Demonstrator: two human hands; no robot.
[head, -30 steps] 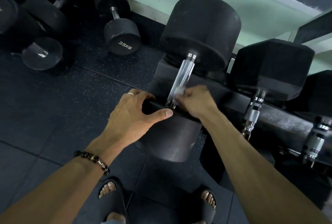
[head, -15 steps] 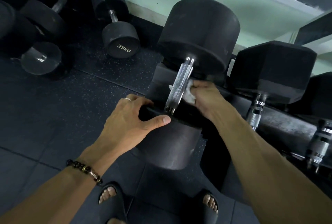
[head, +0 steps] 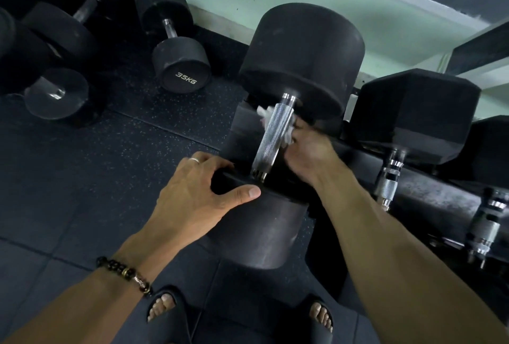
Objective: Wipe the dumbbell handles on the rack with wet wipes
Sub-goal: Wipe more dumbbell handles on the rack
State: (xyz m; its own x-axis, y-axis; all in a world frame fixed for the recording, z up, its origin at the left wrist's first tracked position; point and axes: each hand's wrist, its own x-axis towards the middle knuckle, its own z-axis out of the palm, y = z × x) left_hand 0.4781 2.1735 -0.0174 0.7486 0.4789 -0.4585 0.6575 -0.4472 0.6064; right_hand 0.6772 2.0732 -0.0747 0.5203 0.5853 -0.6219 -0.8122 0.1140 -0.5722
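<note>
A big round dumbbell (head: 300, 59) lies on the dark rack (head: 429, 197), with one fat end near the wall and the other end sticking out toward the person. Its shiny metal handle (head: 271, 137) runs between the two ends.

The right hand (head: 308, 150) is at the right side of the handle, up near the far end. Its grip is closed on a white wet wipe (head: 265, 115), and the wipe goes under and around the handle (a bit of it pokes out on the left side too). The hand looks a little blurry.

The left hand (head: 198, 192) holds the near end of the dumbbell (head: 261, 230). The thumb lies along the front edge and the fingers curl over the top. There is a ring on one finger and a bead bracelet (head: 124, 274) on the wrist.

To the right on the rack sit more dumbbells with flat-sided black ends (head: 416, 115) and silver handles (head: 388, 181).

On the speckled floor (head: 110, 172) to the left is a round dumbbell marked 35KG (head: 181, 68), with other dark ones near it. Two feet in black sandals (head: 165, 308) show at the bottom.
</note>
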